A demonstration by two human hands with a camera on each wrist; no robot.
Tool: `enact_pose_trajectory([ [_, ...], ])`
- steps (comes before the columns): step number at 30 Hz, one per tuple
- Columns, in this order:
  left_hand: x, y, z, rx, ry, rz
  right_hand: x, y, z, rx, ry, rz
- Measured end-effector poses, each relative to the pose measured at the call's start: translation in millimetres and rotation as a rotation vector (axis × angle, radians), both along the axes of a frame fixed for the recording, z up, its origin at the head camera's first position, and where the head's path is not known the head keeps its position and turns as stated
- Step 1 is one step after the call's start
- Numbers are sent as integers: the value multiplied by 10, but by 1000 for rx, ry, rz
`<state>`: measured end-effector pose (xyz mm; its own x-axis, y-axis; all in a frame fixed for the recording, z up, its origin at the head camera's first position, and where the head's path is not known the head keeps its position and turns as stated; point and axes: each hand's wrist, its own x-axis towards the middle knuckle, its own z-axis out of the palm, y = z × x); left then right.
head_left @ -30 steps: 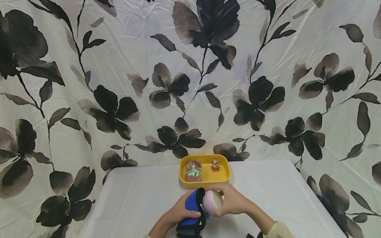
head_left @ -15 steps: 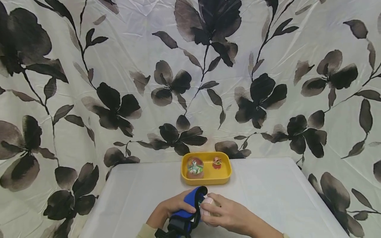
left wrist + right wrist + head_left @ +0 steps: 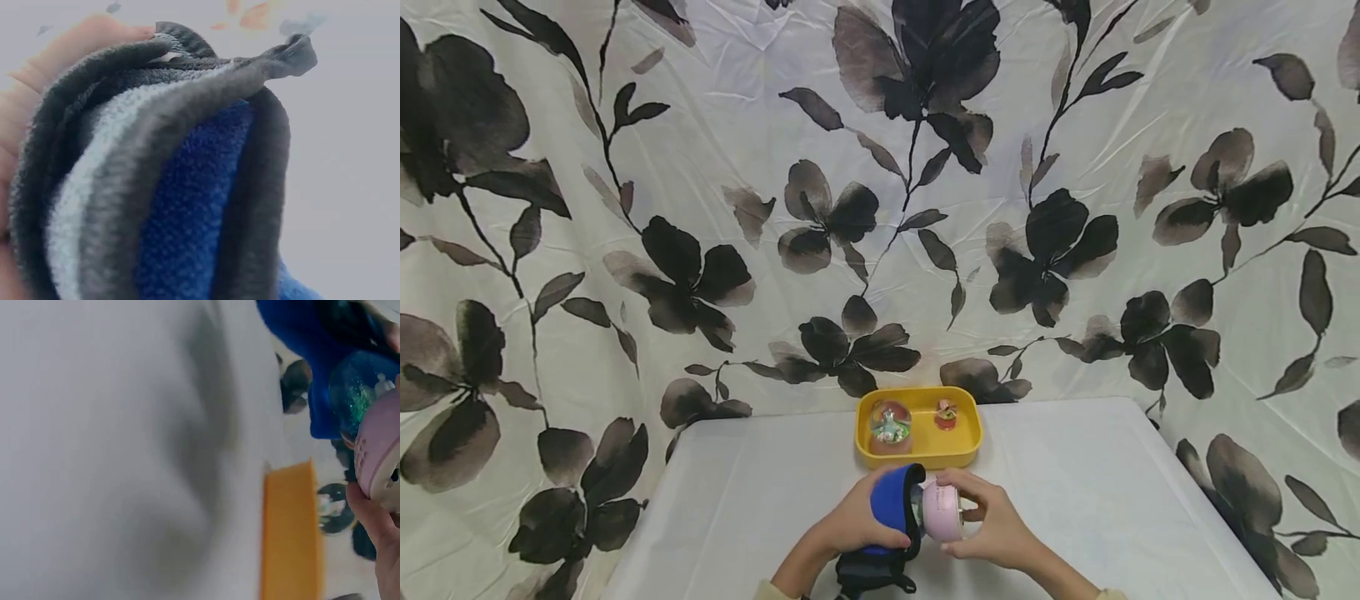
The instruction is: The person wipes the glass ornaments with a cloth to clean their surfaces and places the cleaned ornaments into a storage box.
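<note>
In the head view, my left hand (image 3: 848,517) grips a folded blue fabric piece with black edging (image 3: 889,504), thumb on its front. Its pale, fuzzy inner side shows in the left wrist view, where the fabric (image 3: 194,212) curves around the palm. My right hand (image 3: 1000,529) holds a snow globe by its pink base (image 3: 942,510), thumb below and fingers above. The base faces right, and the clear dome points left into the fabric's fold. Green glitter and a small pale figure show inside the dome (image 3: 359,394) in the right wrist view.
A yellow tray (image 3: 917,461) stands at the back of the white table (image 3: 1075,483), just beyond my hands. Inside it are another snow globe (image 3: 891,427) at the left and a small red-and-pink figurine (image 3: 946,415) at the right. A floral curtain (image 3: 925,250) hangs behind.
The fabric stays in my left hand. My right fingers wrapped over the pink base half a second ago; now they hold it by its edges, with its side showing. The tray's contents have not moved.
</note>
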<state>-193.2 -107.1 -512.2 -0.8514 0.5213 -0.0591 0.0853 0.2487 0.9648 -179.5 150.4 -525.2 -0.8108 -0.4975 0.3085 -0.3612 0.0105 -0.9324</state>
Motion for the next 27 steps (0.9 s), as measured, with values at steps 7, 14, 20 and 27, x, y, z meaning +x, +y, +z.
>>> enact_pose_trajectory([
  [7,77,-14,-199,71,23,129,194,-214,-271,-328,-545,-99],
  [14,70,70,-224,212,58,223,274,-371,-325,-679,-1030,41],
  [20,104,93,-223,185,67,212,219,-254,-351,-782,-1340,326],
  [27,154,61,-277,200,42,182,35,-113,-235,-494,-1314,328],
])
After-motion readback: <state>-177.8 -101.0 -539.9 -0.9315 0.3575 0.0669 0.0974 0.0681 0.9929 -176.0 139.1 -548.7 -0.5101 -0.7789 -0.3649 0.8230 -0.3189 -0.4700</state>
